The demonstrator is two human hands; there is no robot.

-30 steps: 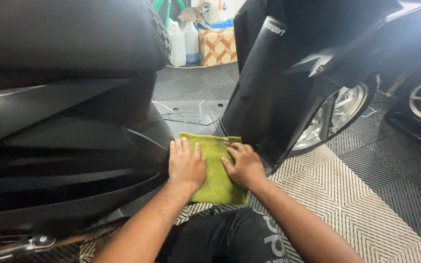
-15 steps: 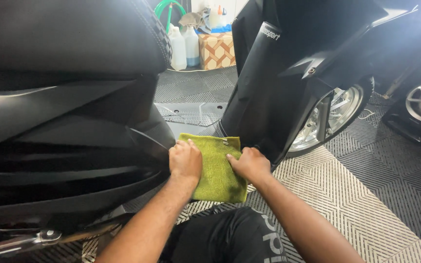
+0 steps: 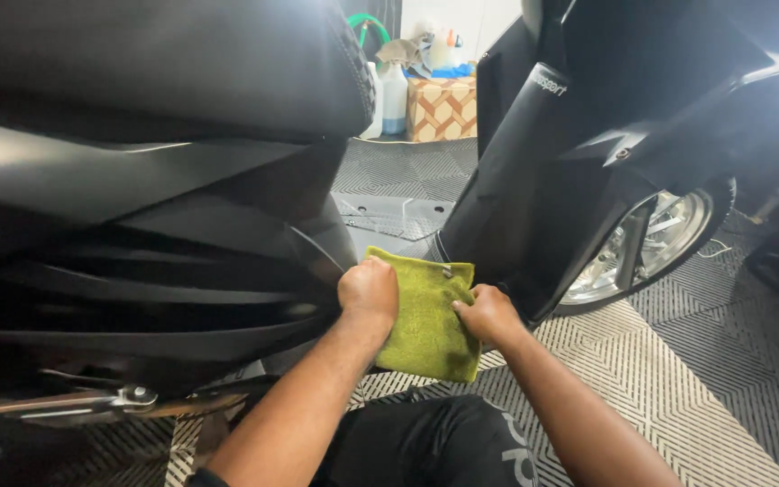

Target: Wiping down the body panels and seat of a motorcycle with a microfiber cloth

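At the frame's lower centre, the left hand [image 3: 369,290] and right hand [image 3: 489,313], fingers curled gripping the square green microfibre cloth [image 3: 426,311], should press it flat against the black scooter footboard [image 3: 389,216].

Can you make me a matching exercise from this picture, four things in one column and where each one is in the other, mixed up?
Things:
1. green cloth
2. front wheel
3. patterned box
4. footrest

Places:
A. far back, beside the spray bottles
B. low on the left, under the dark scooter body
C. between the left hand and the right hand
D. on the right, above the ribbed floor tiles

Pairs: 1-C, 2-D, 3-A, 4-B
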